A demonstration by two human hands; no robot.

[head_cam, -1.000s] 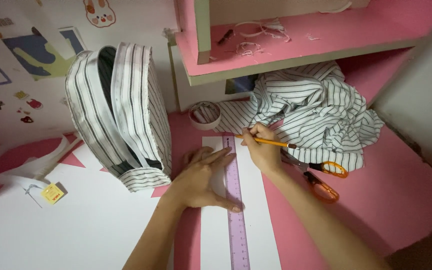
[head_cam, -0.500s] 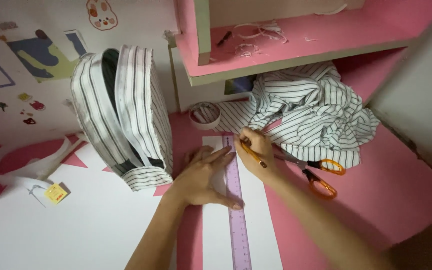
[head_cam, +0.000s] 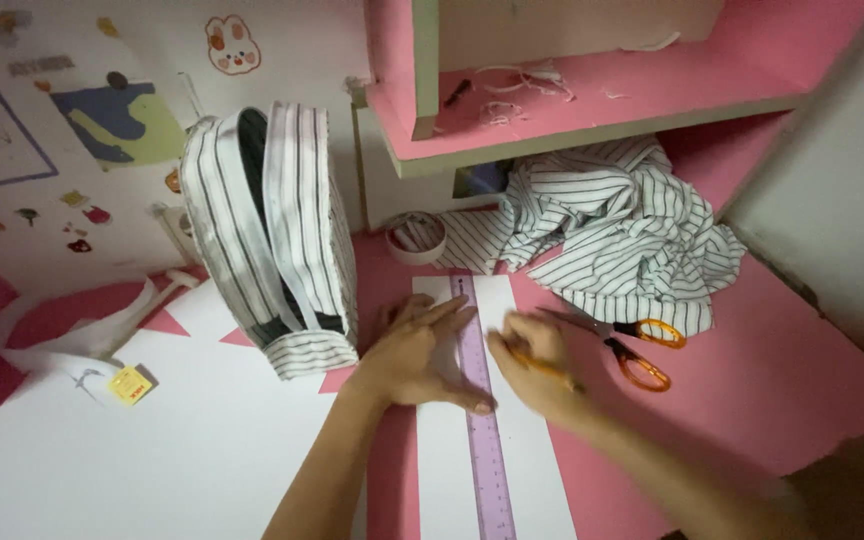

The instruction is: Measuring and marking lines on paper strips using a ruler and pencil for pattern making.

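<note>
Head view, work surface: a pink table (head_cam: 812,400) is seen from above, with a narrow white paper strip (head_cam: 527,460) laid lengthwise and a purple ruler (head_cam: 482,440) set along it.
Head view, left hand: the left hand (head_cam: 422,350) is spread flat, fingers extended, and pressed on the ruler and strip to keep both in place.
Head view, right hand: the right hand (head_cam: 537,365) is closed around an orange pencil (head_cam: 547,367) just right of the ruler's edge; it is blurred.
Step in hand: a line appears to be ruled along the ruler's right edge, the pencil being about midway down the visible strip.
Next move, judged: steady downward pressure on the ruler and a tip kept against its edge would be called for.
Nearby things: orange-handled scissors (head_cam: 642,350) lie just right of the hand; a striped cloth heap (head_cam: 622,235), a tape roll (head_cam: 414,237) and a striped bag (head_cam: 272,235) stand beyond.
Labels and signs: a small yellow square tag (head_cam: 130,385) lies on the white sheet (head_cam: 152,460) at left; coloured stickers and a rabbit picture (head_cam: 231,43) are fixed to the white wall.
</note>
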